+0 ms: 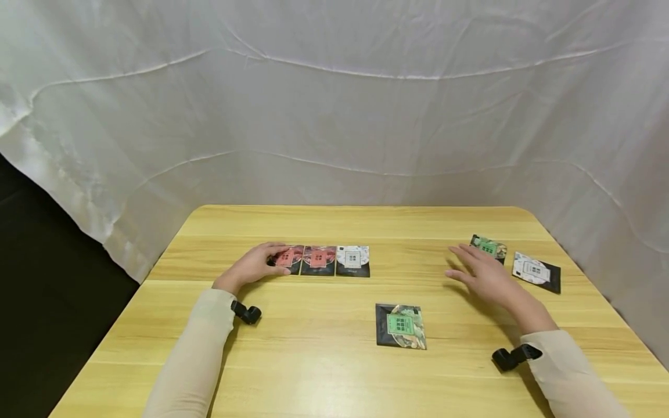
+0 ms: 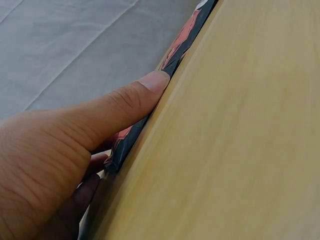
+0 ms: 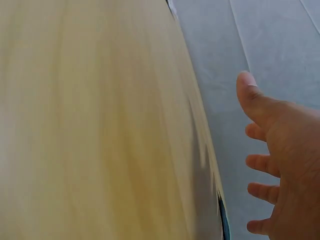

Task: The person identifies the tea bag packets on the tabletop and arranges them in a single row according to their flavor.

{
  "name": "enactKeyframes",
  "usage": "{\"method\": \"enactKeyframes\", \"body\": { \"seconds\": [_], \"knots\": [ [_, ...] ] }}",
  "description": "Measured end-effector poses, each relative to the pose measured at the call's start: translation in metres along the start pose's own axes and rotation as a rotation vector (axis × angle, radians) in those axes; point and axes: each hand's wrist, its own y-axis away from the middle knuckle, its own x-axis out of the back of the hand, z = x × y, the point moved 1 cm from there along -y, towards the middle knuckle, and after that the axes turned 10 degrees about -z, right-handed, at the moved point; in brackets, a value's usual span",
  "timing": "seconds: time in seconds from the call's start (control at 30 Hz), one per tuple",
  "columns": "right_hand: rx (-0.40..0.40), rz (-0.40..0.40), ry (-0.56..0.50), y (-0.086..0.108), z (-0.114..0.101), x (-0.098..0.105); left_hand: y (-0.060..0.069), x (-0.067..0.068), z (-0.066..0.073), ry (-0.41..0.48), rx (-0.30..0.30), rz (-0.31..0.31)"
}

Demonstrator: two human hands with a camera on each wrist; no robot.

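Note:
Three flat packets lie side by side in a row on the table in the head view. My left hand (image 1: 254, 266) holds the leftmost red-labelled packet (image 1: 289, 259) by its edges. Its thumb (image 2: 155, 82) touches the near edge, and the other fingers are partly hidden beyond the packet. To the right are a second red-labelled packet (image 1: 318, 260) and a white-labelled packet (image 1: 352, 261). Over the right side of the table, my right hand (image 1: 485, 276) holds nothing, its fingers spread apart. Just beyond it lies a green-labelled packet (image 1: 489, 248), partly covered by that hand.
Another white-patterned packet (image 1: 537, 271) lies tilted near the table's right edge. Closer to me, a second green-labelled packet (image 1: 400, 326) lies right of the middle. A pale cloth (image 1: 334, 128) hangs behind the wooden table (image 1: 292, 360).

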Motion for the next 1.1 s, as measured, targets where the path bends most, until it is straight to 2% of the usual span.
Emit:
{"method": "enactKeyframes", "body": {
  "seconds": [0.23,0.47,0.73,0.9,1.1],
  "knots": [
    [-0.049,0.001,-0.003,0.009,0.022,0.009,0.000,0.000,0.001,0.001,-0.001,0.004],
    [-0.082,-0.026,-0.080,0.018,0.041,0.017,-0.001,-0.001,0.000,-0.001,-0.002,0.008],
    [-0.095,-0.002,-0.117,0.029,0.064,0.028,0.000,0.001,0.001,-0.006,0.000,0.009],
    [-0.088,0.025,-0.166,0.034,0.080,0.030,0.000,0.000,0.000,-0.009,0.001,0.012],
    [-0.133,-0.003,-0.203,0.041,0.098,0.028,0.002,0.000,-0.002,-0.004,-0.003,0.017]
  ]
}}
